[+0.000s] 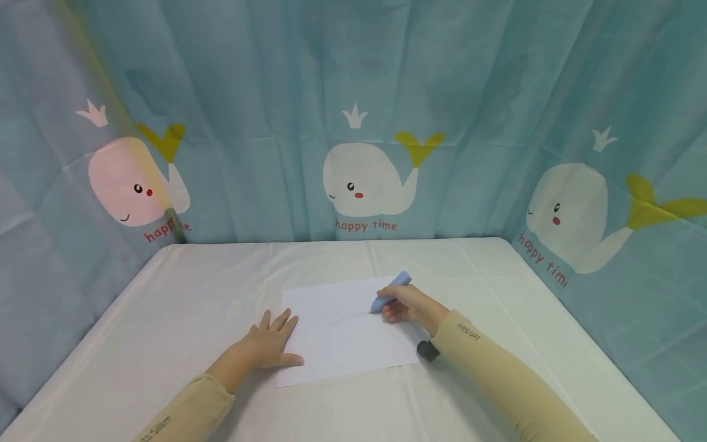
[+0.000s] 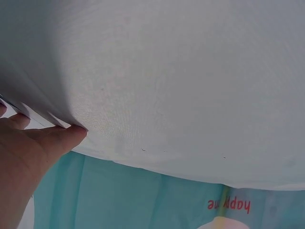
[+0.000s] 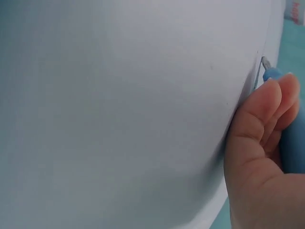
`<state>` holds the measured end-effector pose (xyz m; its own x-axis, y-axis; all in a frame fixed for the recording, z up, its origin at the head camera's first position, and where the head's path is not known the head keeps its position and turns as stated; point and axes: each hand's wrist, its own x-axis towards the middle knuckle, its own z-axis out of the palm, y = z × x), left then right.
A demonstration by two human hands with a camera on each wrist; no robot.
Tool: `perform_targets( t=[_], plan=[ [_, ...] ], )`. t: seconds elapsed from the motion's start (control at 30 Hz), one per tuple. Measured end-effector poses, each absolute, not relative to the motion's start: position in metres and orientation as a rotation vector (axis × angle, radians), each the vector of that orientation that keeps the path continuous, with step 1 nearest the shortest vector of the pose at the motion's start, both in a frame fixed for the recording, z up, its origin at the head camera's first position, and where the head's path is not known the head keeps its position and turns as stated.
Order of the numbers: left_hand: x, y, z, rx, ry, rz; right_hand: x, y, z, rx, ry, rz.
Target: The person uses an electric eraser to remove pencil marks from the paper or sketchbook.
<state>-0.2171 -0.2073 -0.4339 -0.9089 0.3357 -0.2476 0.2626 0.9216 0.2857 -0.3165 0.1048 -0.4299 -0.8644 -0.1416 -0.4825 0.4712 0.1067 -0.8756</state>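
Observation:
A white sheet of paper lies on the table, with a faint thin line across its middle. My left hand rests on the paper's left edge, its fingers spread. In the left wrist view, part of the left hand shows with fingertips against the white surface. My right hand grips a thick light-blue pen over the right part of the sheet, tip down. The right wrist view shows the right hand with thumb and fingers round the blue pen, its metal tip close to the paper.
The table has a white cover with creases. A small dark round object sits by the right sleeve near the paper's right corner; its kind is unclear. Blue-green curtains with whale prints stand around the far side and both sides.

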Motion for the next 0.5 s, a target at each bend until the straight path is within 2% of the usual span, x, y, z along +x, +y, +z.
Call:
perform_targets(
  t=[0.5],
  plan=[
    [-0.2163,-0.2070,-0.4343,0.435,2.789,0.358,-0.3183,0.0982,-0.4305,0.384,2.050,-1.726]
  ],
)
